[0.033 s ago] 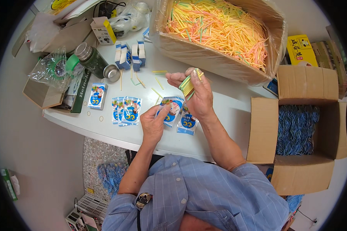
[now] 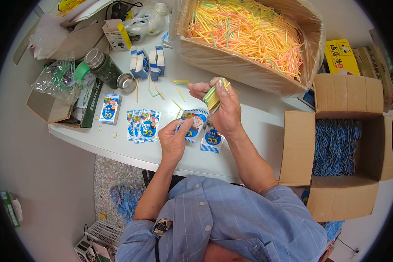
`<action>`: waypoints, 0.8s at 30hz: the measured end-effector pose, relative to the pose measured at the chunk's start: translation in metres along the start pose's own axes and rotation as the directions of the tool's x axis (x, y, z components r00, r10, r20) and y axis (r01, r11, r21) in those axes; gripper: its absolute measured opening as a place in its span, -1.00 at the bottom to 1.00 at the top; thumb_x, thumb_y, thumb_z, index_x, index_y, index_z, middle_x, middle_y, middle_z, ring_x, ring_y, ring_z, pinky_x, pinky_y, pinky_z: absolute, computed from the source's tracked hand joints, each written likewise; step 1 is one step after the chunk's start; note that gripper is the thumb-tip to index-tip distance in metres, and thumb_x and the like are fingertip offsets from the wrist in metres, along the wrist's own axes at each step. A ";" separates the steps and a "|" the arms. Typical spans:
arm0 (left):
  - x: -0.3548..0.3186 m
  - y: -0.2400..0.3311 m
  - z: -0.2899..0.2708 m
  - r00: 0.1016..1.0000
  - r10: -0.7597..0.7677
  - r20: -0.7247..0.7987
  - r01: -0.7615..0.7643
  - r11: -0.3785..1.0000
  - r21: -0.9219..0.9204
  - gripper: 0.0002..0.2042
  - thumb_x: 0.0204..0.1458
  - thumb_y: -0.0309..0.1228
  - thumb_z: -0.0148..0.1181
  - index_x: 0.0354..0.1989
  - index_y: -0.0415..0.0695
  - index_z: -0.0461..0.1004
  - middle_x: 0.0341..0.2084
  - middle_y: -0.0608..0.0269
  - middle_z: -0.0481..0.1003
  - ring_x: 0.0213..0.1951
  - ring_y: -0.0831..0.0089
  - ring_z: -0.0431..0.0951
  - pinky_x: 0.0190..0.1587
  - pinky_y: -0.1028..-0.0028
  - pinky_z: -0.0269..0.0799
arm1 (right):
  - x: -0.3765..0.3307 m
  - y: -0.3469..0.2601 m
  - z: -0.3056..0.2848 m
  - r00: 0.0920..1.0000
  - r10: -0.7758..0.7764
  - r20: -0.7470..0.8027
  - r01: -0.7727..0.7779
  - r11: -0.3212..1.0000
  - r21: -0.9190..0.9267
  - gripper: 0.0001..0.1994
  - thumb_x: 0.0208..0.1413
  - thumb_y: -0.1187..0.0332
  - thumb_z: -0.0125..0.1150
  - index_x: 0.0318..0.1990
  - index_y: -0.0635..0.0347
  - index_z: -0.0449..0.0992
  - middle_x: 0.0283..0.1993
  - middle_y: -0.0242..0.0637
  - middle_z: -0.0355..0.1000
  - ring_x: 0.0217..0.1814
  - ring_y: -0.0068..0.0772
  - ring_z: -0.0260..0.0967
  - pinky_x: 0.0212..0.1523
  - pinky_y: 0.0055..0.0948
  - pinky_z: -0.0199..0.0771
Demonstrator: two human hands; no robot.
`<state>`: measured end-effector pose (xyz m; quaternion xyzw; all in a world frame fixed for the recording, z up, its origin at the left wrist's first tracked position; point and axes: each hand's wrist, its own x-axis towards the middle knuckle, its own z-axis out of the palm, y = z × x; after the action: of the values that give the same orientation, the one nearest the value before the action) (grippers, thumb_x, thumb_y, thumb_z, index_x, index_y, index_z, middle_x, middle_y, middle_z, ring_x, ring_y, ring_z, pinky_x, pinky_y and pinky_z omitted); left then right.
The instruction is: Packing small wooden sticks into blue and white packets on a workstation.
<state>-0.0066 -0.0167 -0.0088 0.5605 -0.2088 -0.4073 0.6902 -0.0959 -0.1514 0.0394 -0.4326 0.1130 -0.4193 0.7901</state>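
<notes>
My left hand (image 2: 174, 140) pinches a small blue-and-white printed packet (image 2: 195, 126) between thumb and fingers, above the white table. Just to its right my raised right hand (image 2: 228, 109) is closed round a bundle of thin yellow and green sticks (image 2: 212, 98), its fingers curled toward the left. Beneath that hand lies another printed packet (image 2: 212, 139), partly covered by the held one. Several overlapping packets (image 2: 147, 126) are left of my left hand. Loose sticks (image 2: 180, 94) are scattered beyond the held packet.
A large plastic-lined carton (image 2: 244, 72) full of pastel sticks stands at the back. An open carton (image 2: 298, 148) with blue twisted strands is at the right. Leftward are a dark flask (image 2: 105, 67), a steel cup (image 2: 126, 82), small blue-and-white boxes (image 2: 139, 64) and a packet stack (image 2: 110, 109).
</notes>
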 end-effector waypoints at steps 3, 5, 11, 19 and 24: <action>-0.001 -0.003 -0.007 1.000 0.017 0.019 -0.018 1.000 0.026 -0.78 0.21 -0.38 0.24 -0.15 -0.31 0.64 -0.39 0.31 0.63 -0.38 0.72 0.49 -0.29 0.65 0.39 | -0.001 0.000 0.000 1.000 0.016 -0.008 -0.016 1.000 0.015 -0.75 0.45 0.17 -0.21 -0.08 0.16 0.30 -0.02 0.07 0.51 0.22 0.04 0.42 0.30 0.04 0.33; -0.003 -0.005 -0.008 0.999 0.022 0.033 -0.023 0.999 0.038 -0.76 0.23 -0.36 0.23 -0.14 -0.32 0.63 -0.40 0.32 0.62 -0.38 0.72 0.47 -0.30 0.65 0.39 | 0.000 -0.001 0.001 1.000 0.009 -0.019 -0.009 1.000 0.002 -0.75 0.45 0.17 -0.22 -0.08 0.14 0.30 -0.02 0.05 0.52 0.23 0.04 0.41 0.32 0.06 0.31; -0.004 -0.011 -0.011 0.986 -0.008 0.168 -0.017 0.990 0.144 -0.69 0.25 -0.24 0.21 -0.20 -0.32 0.63 -0.44 0.37 0.59 -0.40 0.72 0.46 -0.31 0.63 0.37 | 0.001 -0.005 0.005 0.998 -0.058 0.002 0.058 0.996 0.066 -0.76 0.46 0.19 -0.24 -0.06 0.13 0.29 0.01 0.04 0.52 0.27 0.11 0.37 0.38 0.11 0.22; -0.004 -0.007 -0.002 0.981 -0.033 0.189 0.035 0.999 -0.009 -0.70 0.22 -0.25 0.25 -0.24 -0.32 0.65 -0.43 0.32 0.63 -0.36 0.69 0.49 -0.26 0.61 0.42 | -0.001 -0.006 0.010 0.997 -0.068 0.045 0.066 0.997 0.042 -0.75 0.46 0.17 -0.25 -0.04 0.14 0.27 0.03 0.07 0.50 0.26 0.11 0.37 0.41 0.08 0.18; -0.006 0.000 0.008 0.990 -0.050 0.131 0.060 0.996 -0.069 -0.76 0.21 -0.35 0.26 -0.27 -0.34 0.64 -0.42 0.30 0.63 -0.36 0.70 0.50 -0.29 0.65 0.41 | -0.003 -0.004 0.006 0.996 -0.078 0.043 0.078 0.997 0.015 -0.75 0.46 0.17 -0.25 -0.05 0.14 0.27 0.03 0.09 0.49 0.26 0.09 0.39 0.40 0.09 0.18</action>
<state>-0.0156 -0.0169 -0.0058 0.5131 -0.2224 -0.4689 0.6837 -0.0969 -0.1468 0.0457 -0.4406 0.0762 -0.4410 0.7782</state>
